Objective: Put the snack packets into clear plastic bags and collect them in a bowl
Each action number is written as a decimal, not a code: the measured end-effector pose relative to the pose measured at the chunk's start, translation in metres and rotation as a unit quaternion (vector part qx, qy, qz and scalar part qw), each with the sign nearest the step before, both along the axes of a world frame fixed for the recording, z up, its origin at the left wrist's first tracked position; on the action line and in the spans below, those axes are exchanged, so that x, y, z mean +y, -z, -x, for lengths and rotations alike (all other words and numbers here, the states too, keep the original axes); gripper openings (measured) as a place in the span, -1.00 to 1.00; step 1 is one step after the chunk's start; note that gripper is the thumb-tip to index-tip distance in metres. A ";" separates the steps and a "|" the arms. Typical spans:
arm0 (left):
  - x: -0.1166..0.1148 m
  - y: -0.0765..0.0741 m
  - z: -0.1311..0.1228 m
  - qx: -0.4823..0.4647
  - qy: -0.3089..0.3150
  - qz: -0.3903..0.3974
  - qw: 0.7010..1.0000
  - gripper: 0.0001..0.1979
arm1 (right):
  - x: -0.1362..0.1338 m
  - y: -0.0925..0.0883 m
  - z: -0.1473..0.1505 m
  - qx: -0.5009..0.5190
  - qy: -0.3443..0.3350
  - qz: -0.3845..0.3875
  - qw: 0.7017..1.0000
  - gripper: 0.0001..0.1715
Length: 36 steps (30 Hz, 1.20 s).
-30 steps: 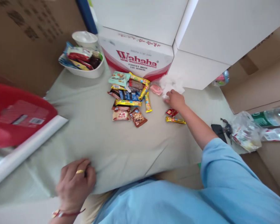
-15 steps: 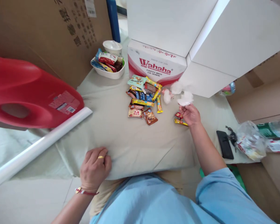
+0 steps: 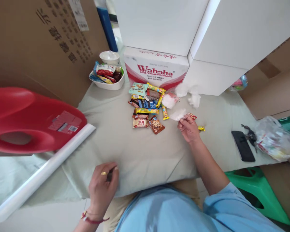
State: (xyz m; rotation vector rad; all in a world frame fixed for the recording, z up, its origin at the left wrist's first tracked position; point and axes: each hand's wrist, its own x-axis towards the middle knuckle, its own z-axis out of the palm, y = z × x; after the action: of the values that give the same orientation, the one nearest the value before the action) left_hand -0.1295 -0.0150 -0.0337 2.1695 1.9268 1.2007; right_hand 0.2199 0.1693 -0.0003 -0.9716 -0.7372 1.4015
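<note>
1. So the thing in play is a fluffy white tuft (image 3: 177, 114), out in front of the person and just right of the snack heap. Can't tell if it's touching the tabletop (image 3: 145, 154) or held slightly above.
2. The right hand (image 3: 188, 129) has it: narrow grip, thumb and fingers pinched on the tuft's near end.
3. Right by that hand, a red packet (image 3: 192, 116) peeks out behind the fingers, and a small yellow packet (image 3: 201, 128) pokes out beside the wrist.
4. More white fluff (image 3: 194, 100) sits farther back near the white boxes, plus a blob (image 3: 169, 100) partly over a pink packet (image 3: 176, 99).
5. Snack heap: mint-green packet (image 3: 138, 88) at the back, yellow sticks around, brown cookie packet (image 3: 156, 124) at the near corner. The Wahaha carton (image 3: 157, 72) stands right behind.
6. Left hand (image 3: 103, 180) rests at the near edge, fingers loosely curled; can't tell whether that grip has anything in it.
7. Farther out: big red jug (image 3: 38, 119) and white roll (image 3: 45, 170) on the left, black phone (image 3: 243, 146) on the right.
</note>
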 end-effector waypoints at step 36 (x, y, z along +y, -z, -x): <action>0.159 0.005 -0.114 -0.537 0.158 0.252 0.790 -0.59 | -0.028 0.015 0.061 -0.426 -0.071 -0.241 0.869 -0.78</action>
State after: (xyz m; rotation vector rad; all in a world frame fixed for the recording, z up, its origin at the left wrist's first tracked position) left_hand -0.0151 0.1444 -0.0388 1.0277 1.1093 1.2181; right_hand 0.1592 0.1415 -0.0154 -1.1272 -1.7529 0.7766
